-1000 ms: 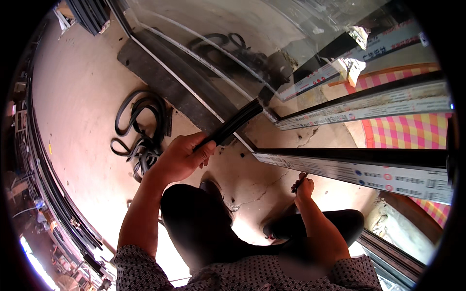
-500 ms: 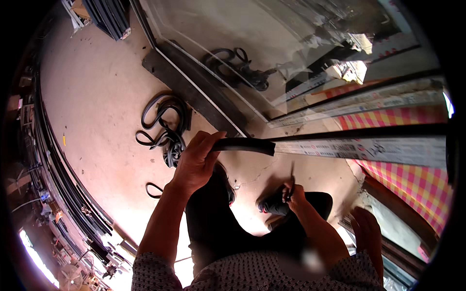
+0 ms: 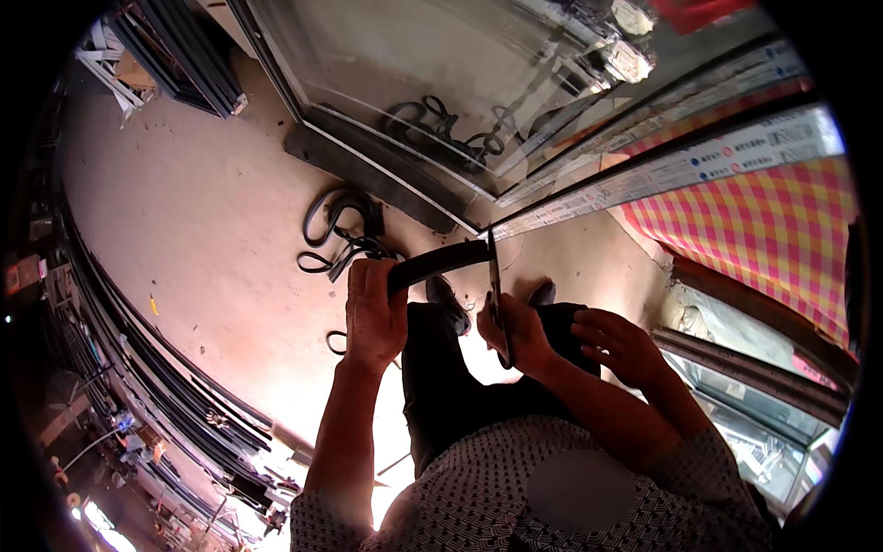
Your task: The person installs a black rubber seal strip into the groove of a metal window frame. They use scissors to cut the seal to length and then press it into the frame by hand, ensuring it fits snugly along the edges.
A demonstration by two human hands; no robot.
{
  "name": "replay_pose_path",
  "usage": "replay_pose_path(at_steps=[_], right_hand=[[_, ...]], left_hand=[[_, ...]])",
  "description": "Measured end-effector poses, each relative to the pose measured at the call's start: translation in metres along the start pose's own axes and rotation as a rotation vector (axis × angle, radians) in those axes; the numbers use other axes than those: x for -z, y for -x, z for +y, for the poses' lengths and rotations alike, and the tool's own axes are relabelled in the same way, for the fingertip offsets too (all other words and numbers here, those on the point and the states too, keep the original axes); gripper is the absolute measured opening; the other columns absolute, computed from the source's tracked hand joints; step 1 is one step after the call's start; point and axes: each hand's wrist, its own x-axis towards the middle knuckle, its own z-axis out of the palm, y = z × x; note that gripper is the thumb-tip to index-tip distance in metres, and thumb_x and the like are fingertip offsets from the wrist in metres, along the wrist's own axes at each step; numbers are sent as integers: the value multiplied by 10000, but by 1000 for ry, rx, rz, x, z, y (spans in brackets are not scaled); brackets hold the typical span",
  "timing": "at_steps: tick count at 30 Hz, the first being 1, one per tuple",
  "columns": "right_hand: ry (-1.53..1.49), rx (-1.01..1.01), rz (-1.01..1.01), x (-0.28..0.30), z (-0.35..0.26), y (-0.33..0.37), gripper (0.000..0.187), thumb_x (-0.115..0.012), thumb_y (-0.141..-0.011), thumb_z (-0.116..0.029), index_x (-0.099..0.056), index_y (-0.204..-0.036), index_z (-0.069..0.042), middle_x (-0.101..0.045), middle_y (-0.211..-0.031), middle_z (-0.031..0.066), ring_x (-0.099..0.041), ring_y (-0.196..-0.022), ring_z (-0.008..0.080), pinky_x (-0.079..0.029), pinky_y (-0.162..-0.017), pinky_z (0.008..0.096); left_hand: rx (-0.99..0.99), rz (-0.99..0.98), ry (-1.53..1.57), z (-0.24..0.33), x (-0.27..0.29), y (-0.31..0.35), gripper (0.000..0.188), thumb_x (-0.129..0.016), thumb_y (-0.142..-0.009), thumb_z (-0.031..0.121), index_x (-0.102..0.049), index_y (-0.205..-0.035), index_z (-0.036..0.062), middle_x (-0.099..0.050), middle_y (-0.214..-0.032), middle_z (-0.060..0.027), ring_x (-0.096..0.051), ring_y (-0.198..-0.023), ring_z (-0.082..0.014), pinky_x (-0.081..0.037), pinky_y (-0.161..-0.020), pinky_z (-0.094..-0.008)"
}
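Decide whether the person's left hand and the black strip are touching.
Touching: the head view shows the left hand closed around the black strip, which juts out from the grip.

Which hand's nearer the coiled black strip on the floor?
Left. The left hand is just below the coiled black strip in the picture, gripping a flat black strip; the right hand is farther off, lower right, holding scissors.

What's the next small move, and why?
Probably close the scissors on the strip's tip: the left hand holds the black strip out, and the right hand has the blades right at its free end. Whether they straddle it, I can't tell.
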Motion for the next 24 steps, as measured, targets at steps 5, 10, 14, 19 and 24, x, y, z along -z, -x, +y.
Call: replay_pose_path(at_steps=[5,10,14,19,24], right_hand=[[-131,203,-63,-45,-91,9,225,-621,-1063,-218,-599,-1070,6,-578,-727,5,-555,-617,76,-465,-575,254],[-183,454,76,-89,-163,8,180,-717,-1011,-200,-630,-1051,-47,-592,-789,-65,-515,-689,11,-406,-582,211],[-159,483,99,-110,-237,6,233,-792,-949,-196,-646,-1028,-32,-620,-796,-51,-540,-694,20,-427,-621,217],[-61,686,65,-111,-294,-2,204,-763,-950,-201,-679,-1012,-26,-619,-734,-38,-541,-648,31,-426,-584,223],[4,857,146,-98,-338,-18,137,-725,-934,-169,-684,-925,-39,-596,-681,-53,-524,-633,16,-421,-565,226]], left_hand=[[-45,59,3,51,66,-6,299,-640,-896,-50,-572,-1178,21,-547,-1073,-198,-554,-988,-412,-467,-838,-479],[-204,31,-37,83,112,-28,290,-653,-880,-21,-582,-1158,26,-538,-1051,-195,-550,-979,-427,-466,-816,-498],[-259,65,-45,103,140,-52,231,-659,-901,13,-601,-1123,35,-564,-1012,-181,-562,-947,-408,-471,-795,-492],[67,-41,197,136,173,-83,214,-722,-958,162,-608,-1082,30,-633,-885,-104,-620,-851,-252,-501,-772,-404],[99,-151,383,130,181,-107,316,-769,-957,264,-624,-1124,39,-665,-915,-37,-620,-819,-127,-518,-776,-315]])
